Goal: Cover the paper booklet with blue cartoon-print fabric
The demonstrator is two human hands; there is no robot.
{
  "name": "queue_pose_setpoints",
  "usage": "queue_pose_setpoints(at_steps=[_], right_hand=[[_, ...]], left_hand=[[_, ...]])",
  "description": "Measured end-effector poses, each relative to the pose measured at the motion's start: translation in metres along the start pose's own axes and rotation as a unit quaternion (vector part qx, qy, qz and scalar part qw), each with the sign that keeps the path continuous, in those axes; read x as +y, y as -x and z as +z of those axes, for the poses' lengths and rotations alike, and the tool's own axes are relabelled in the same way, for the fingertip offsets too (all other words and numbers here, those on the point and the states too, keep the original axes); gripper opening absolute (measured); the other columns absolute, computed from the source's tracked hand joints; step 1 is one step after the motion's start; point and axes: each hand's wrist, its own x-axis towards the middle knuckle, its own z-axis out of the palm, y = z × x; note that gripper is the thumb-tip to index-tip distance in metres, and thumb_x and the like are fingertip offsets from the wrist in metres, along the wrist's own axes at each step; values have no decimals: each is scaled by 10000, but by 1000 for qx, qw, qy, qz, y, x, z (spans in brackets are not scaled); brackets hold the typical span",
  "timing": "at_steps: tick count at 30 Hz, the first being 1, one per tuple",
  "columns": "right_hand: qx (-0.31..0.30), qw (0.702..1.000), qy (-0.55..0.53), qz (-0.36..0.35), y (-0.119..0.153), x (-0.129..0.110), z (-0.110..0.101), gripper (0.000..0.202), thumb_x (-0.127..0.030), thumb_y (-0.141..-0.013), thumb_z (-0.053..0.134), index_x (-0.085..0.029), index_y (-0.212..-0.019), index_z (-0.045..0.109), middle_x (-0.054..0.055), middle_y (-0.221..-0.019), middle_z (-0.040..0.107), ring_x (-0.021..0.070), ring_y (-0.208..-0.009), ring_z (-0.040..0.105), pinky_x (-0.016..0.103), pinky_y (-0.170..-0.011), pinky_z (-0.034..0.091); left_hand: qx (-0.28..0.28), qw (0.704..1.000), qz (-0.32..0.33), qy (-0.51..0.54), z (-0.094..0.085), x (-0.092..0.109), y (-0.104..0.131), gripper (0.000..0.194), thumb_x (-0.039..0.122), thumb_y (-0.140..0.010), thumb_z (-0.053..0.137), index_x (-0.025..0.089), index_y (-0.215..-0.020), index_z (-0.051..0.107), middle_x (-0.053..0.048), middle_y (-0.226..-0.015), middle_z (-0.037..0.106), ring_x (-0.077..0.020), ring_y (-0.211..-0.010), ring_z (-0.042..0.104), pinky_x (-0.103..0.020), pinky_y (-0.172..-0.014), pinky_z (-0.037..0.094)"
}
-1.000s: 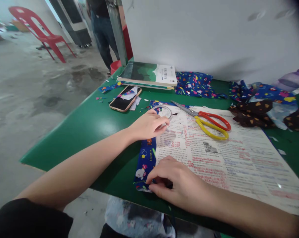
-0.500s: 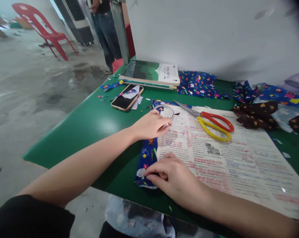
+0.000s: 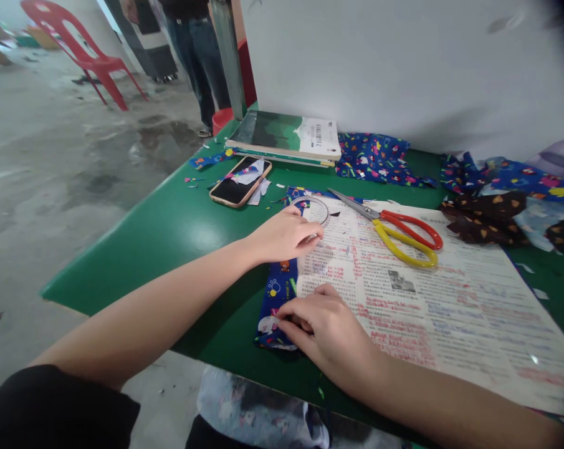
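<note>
A blue cartoon-print sheet (image 3: 276, 292) is folded over the left edge of a printed paper (image 3: 403, 318) marked in red and blue. My right hand (image 3: 331, 327) pinches the sheet's near corner between thumb and forefinger. Farther up the same edge, my left hand (image 3: 288, 236) rests with curled fingers around the near side of a thin, pale ring like a roll of tape (image 3: 327, 212). Its fingertips are partly hidden. Scissors (image 3: 379, 218) with one red and one yellow handle lie on the paper, right of my left hand.
A phone (image 3: 232, 190) with scraps on it lies on the green table (image 3: 169, 231), near stacked books (image 3: 282, 134). Blue fabric-like pieces (image 3: 375, 159) and brown patterned scraps (image 3: 485, 215) lie along the back. Beyond stand a red chair (image 3: 97, 62) and a person (image 3: 200, 62).
My hands keep nearly the same places; the right hand and the pinched corner have shifted very slightly. The person's hand in the background has moved left.
</note>
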Motion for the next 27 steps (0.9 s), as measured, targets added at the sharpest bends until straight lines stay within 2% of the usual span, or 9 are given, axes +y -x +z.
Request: queue_pose_setpoints(at_steps=[4,7,9,12,16,21,27], right_hand=[[7,1000,15,26,-1,-2,-3,287,-330,-827,626,-231,-1093,586,-21,-780,681,155,-689,557,303,-748,353],[0,1000,3,-26,-1,0,-3,135,-272,-885,549,-249,-991,630,-32,-787,680,129,-702,570,297,-766,328],[-5,998,12,-61,0,2,-1,162,-240,-909,501,-245,-915,663,-25,-769,677,125,-715,581,305,-766,310],[-14,996,31,-87,1,3,-1,195,-213,-894,496,-243,-934,684,-14,-765,678,136,-739,583,325,-784,294],[-67,996,24,-61,0,-3,-14,263,-186,-855,488,-259,-1013,686,-6,-798,686,143,-773,577,349,-836,284],[-164,986,10,-29,-4,-12,-38,326,-198,-892,423,-263,-1104,661,19,-865,697,142,-816,583,351,-846,296],[-158,984,39,-68,-3,-5,-37,325,-188,-854,455,-251,-1081,678,25,-827,694,157,-789,583,366,-855,301]], left_hand=[[-5,1000,0,-2,0,0,0,155,221,-893,469,187,-911,619,37,-614,598,-113,-579,526,-312,-823,354],[-5,1000,-3,-2,1,0,0,151,217,-893,472,188,-916,619,36,-626,612,-112,-582,531,-314,-833,354],[-1,1000,-4,-3,1,0,1,146,214,-891,478,188,-917,619,40,-616,608,-109,-569,523,-313,-832,355],[0,1000,-5,-4,1,0,1,144,209,-893,477,186,-915,617,40,-620,612,-109,-573,526,-309,-825,355],[-2,1000,-2,-2,1,0,1,149,213,-899,473,183,-915,619,35,-640,626,-109,-584,530,-311,-822,352],[-2,1000,-6,3,1,-1,0,165,224,-904,470,185,-920,630,39,-626,618,-105,-565,514,-315,-830,351],[-9,1000,-9,2,1,-2,0,171,233,-907,472,187,-928,635,34,-631,620,-113,-579,515,-319,-839,348]])
